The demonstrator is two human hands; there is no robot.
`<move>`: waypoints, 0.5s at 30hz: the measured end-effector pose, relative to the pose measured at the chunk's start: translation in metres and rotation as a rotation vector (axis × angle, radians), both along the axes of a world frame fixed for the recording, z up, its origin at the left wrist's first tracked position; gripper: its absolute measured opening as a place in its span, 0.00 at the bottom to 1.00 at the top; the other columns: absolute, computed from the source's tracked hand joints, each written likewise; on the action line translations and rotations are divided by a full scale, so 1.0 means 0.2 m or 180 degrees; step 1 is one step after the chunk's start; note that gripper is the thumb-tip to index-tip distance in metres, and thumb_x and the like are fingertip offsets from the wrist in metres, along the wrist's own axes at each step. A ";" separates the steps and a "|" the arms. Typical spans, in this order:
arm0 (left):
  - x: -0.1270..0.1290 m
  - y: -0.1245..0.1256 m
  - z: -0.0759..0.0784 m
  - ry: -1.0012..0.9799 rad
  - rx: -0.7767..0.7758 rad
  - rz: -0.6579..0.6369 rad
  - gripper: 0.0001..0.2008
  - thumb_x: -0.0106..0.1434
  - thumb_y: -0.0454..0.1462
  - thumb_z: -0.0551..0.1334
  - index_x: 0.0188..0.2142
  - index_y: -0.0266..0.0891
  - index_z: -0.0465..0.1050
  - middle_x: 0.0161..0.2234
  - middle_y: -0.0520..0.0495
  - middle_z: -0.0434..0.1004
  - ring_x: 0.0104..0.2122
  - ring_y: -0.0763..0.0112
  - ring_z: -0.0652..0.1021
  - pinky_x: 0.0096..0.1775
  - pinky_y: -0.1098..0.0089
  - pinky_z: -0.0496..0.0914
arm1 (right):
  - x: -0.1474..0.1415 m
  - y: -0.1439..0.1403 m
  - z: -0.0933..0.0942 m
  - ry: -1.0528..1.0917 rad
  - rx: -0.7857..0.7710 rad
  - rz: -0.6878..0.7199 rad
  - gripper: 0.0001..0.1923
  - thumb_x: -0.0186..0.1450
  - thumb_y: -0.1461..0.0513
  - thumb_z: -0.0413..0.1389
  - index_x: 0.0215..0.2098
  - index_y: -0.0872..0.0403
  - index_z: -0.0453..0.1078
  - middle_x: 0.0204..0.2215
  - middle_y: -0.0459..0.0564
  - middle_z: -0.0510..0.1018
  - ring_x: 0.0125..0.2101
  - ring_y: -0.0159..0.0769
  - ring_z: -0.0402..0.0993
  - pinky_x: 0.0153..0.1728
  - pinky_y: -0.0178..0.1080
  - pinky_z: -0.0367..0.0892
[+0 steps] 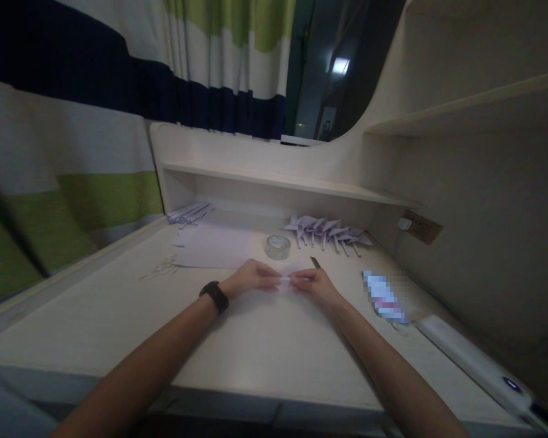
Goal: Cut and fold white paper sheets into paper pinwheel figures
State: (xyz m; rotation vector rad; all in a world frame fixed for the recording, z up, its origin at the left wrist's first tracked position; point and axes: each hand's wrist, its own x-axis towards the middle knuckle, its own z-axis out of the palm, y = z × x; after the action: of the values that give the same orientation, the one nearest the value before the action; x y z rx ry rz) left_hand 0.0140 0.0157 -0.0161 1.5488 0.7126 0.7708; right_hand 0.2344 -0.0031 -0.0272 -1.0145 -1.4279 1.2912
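A small piece of white paper (285,282) is stretched between my two hands above the desk; it is blurred. My left hand (256,277), with a dark band on its wrist, pinches the paper's left side. Opposite it, my right hand (316,285) pinches the right side between thumb and fingers. Just beyond them stands a roll of clear tape (277,248). A narrow dark strip, perhaps a tool (315,263), pokes out behind my right hand, which partly hides it. Several white paper pinwheels (326,231) on paper sticks lie in a row at the back right.
White sheets (214,243) lie behind my left hand, with thin paper strips (190,213) beyond. Small pale thin pieces (162,267) are scattered at left. A pixelated object (383,297) and a long white device (472,359) lie at right. A low shelf (274,176) spans the back.
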 end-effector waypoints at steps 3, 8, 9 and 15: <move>0.00 -0.01 0.02 0.0289 0.0313 0.0044 0.22 0.48 0.42 0.70 0.39 0.28 0.77 0.33 0.38 0.80 0.30 0.66 0.79 0.36 0.66 0.72 | 0.00 0.01 0.00 -0.0147 0.0064 -0.0050 0.20 0.45 0.55 0.68 0.32 0.60 0.78 0.22 0.50 0.78 0.22 0.30 0.70 0.27 0.35 0.66; 0.02 -0.04 0.04 0.1148 0.0967 0.0169 0.20 0.57 0.45 0.62 0.41 0.30 0.77 0.24 0.42 0.78 0.22 0.68 0.76 0.26 0.70 0.67 | 0.00 -0.01 0.01 -0.0584 0.0215 -0.0178 0.19 0.47 0.55 0.66 0.33 0.60 0.77 0.23 0.51 0.78 0.22 0.31 0.69 0.25 0.35 0.64; 0.02 -0.04 0.03 0.1385 0.1216 0.0194 0.19 0.59 0.45 0.59 0.40 0.32 0.78 0.22 0.43 0.78 0.21 0.68 0.75 0.26 0.71 0.65 | 0.00 -0.02 0.02 -0.0714 0.0290 -0.0175 0.19 0.48 0.55 0.65 0.33 0.60 0.77 0.24 0.52 0.79 0.22 0.32 0.70 0.25 0.35 0.64; 0.04 -0.05 0.01 0.2190 0.2736 0.0559 0.14 0.63 0.40 0.55 0.37 0.37 0.78 0.33 0.41 0.80 0.32 0.64 0.76 0.34 0.69 0.63 | -0.02 -0.03 0.03 -0.1055 0.0440 -0.0066 0.15 0.51 0.56 0.62 0.33 0.58 0.77 0.25 0.50 0.79 0.25 0.35 0.72 0.29 0.37 0.66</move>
State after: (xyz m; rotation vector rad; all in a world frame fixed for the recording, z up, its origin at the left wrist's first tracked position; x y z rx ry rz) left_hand 0.0227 0.0057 -0.0150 2.6250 1.1034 0.7028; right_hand 0.2312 -0.0091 -0.0211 -1.1845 -1.7249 1.0252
